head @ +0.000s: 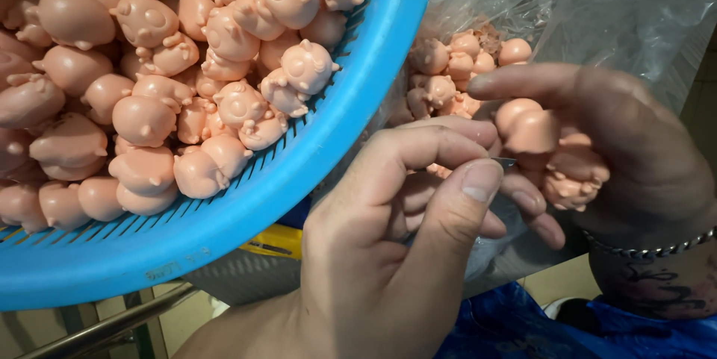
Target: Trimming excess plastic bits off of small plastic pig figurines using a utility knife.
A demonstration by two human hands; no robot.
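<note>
a thin blade is pinched in the left hand, its tip against the pink figures clutched in the right hand. with the edge so near the right fingers, a slip could nick skin or gouge the soft figure.

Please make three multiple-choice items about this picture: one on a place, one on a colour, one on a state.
1. Where is the clear plastic bag?
A) right of the basket
B) inside the basket
C) on top of the basket

2. What colour is the basket?
A) red
B) blue
C) green

3. What is the right hand doing?
A) lying flat and empty
B) holding several pink figurines
C) holding the basket rim

Answers:
1 A, the bag shows past the rim's right side.
2 B, its rim and slats are blue.
3 B, its fingers curl around the figurines.
</note>
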